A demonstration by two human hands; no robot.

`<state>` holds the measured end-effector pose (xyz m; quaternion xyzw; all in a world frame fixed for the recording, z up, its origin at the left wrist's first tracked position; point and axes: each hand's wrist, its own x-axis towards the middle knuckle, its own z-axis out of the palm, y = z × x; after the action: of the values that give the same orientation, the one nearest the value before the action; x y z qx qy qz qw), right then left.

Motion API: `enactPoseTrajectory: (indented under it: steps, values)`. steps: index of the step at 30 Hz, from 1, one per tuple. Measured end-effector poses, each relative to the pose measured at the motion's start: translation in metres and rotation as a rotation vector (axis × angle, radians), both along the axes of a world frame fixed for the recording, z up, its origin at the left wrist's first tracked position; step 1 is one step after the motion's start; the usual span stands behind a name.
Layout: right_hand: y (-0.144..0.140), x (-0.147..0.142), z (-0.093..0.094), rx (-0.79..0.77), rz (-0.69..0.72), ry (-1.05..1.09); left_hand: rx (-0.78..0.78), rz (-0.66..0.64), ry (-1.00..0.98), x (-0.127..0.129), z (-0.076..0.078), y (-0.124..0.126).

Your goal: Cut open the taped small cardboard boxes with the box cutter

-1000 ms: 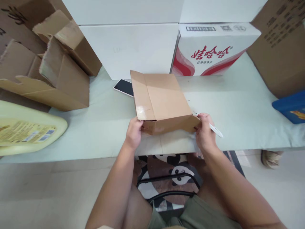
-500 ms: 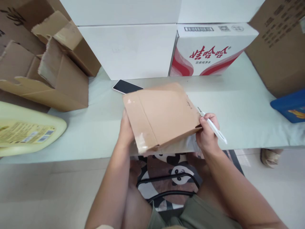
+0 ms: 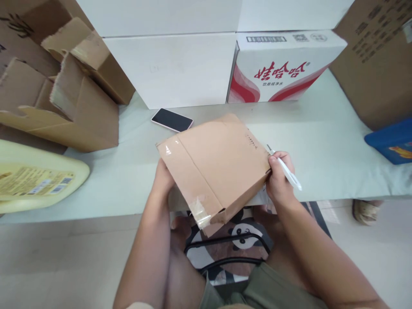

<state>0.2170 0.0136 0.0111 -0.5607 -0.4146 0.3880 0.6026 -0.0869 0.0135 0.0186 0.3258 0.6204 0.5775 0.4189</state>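
A brown cardboard box (image 3: 212, 161) is held tilted over the table's front edge, with an end flap spread out on its left and clear tape at the flap's corners. My left hand (image 3: 163, 176) grips the box at that flap's outer edge; its fingers are hidden behind the cardboard. At the opposite side, my right hand (image 3: 280, 176) pinches the box's right corner. That same hand is closed around a slim white utility knife (image 3: 291, 175), whose short blade points away from me, up and left. Small dark writing marks the box near its right edge.
A phone (image 3: 172, 120) lies behind the box. White cartons (image 3: 170, 71) and a red-and-white carton (image 3: 273, 79) stand at the back. Opened cardboard boxes (image 3: 93, 111) and a yellow bottle (image 3: 41, 176) are on the left; a blue container (image 3: 392, 141) is on the right.
The box has turned, its left flap swinging left and toward me, so more of the phone shows. My left hand has shifted slightly left; the knife stays in my right hand.
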Motion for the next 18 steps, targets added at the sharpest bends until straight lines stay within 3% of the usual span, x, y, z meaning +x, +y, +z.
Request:
enactPoseTrajectory:
  steps: [5,9,13,16,18]
  values:
    - [0.0,0.003,-0.001,-0.019,0.13,-0.286,0.004,0.016,-0.308,0.002,0.017,-0.007]
    - [0.003,0.002,-0.004,0.068,0.079,-0.298,0.068,-0.083,-0.581,-0.003,0.022,-0.01]
    - [0.007,0.002,-0.006,-0.028,0.111,0.087,0.179,0.02,-0.498,-0.003,0.025,-0.008]
    - [0.012,-0.001,-0.008,-0.2,0.214,0.444,0.185,0.044,-0.436,0.0,0.025,-0.006]
    - [0.014,-0.002,-0.01,-0.264,0.205,0.539,0.168,0.036,-0.467,0.001,0.025,-0.006]
